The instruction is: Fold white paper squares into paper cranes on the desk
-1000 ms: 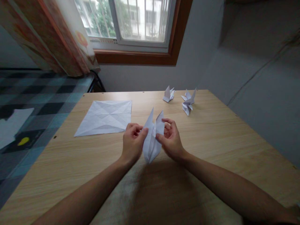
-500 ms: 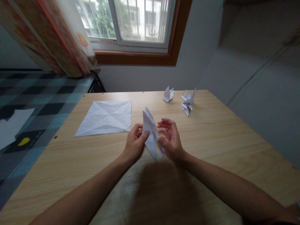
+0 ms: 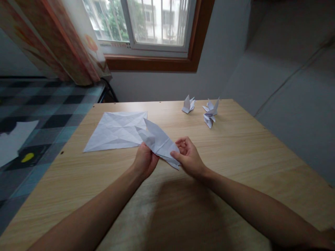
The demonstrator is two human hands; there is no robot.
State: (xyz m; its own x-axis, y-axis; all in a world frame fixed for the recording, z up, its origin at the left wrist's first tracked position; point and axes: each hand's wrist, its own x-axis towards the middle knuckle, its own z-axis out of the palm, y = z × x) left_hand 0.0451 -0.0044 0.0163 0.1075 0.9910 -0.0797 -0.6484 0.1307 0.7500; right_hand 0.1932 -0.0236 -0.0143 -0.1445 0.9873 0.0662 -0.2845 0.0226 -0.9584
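A half-folded white paper figure is held between both hands above the wooden table. It lies tilted, its long point aimed up and to the left. My left hand grips its lower left part from beneath, fingers closed under the paper. My right hand pinches its right end with thumb and curled fingers.
A creased flat white paper sheet lies on the table just left of the hands. Two folded paper figures stand at the far edge, one left of the other. A checked bed is at left, a grey wall at right.
The paper figure has been turned from upright to lying tilted, its points now aimed left. Both hands shifted their grip on it and sit slightly lower.
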